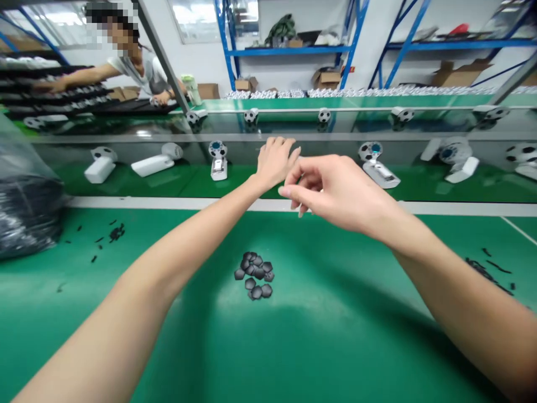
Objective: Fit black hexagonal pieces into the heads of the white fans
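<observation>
This is a factory assembly floor. A long green bench [335, 347] runs across the view, with a second green tier [62, 182] behind it carrying rows of white gadgets [153, 165] with football-patterned heads. Farther back, blue steel shelves [289, 51] hold cardboard boxes [326, 78], and a co-worker [140, 73] reaches across black trays [54, 92] of parts.

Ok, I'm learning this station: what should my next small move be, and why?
Probably lower your right hand to the pile of black pentagonal pieces: the hand seems to hold nothing, and the pile lies just below it on the green mat, within easy reach.
</observation>
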A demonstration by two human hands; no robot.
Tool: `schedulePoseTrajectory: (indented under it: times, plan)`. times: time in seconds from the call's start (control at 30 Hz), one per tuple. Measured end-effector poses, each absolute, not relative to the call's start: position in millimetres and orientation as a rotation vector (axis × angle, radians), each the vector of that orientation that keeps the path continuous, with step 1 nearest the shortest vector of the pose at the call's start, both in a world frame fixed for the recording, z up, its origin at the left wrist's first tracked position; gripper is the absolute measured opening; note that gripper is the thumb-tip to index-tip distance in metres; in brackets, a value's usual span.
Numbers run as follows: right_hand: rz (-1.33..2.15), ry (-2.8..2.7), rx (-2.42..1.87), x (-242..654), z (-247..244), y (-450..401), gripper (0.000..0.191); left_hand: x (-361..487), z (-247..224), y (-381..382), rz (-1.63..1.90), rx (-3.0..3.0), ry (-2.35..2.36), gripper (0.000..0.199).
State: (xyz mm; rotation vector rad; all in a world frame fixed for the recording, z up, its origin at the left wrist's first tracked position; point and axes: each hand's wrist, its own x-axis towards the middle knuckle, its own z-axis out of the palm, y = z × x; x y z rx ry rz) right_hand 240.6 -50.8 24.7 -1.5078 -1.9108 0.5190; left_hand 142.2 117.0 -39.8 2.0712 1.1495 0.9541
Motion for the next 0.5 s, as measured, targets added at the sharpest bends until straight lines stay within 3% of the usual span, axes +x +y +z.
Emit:
schedulePoseTrajectory:
  times: [0.13,0.2,0.4,0.5]
  plan:
    - [0.67,-2.288,-1.636,229,7,-54,0.011,146,-52,149,0.796,1.991,1.589,0.079]
    - [0.766,-2.404,-1.622,221,-5,-56,0.006,143,-55,164,0.741,1.86,1.633,0.084]
    - [0.808,-2.511,-1.627,204,-29,-59,0.002,110,-46,173,0.725,1.553,1.31,0.029]
    - [0.805,-2.511,-1.613,203,-33,-57,0.003,83,-36,159,0.796,1.422,1.082,0.021]
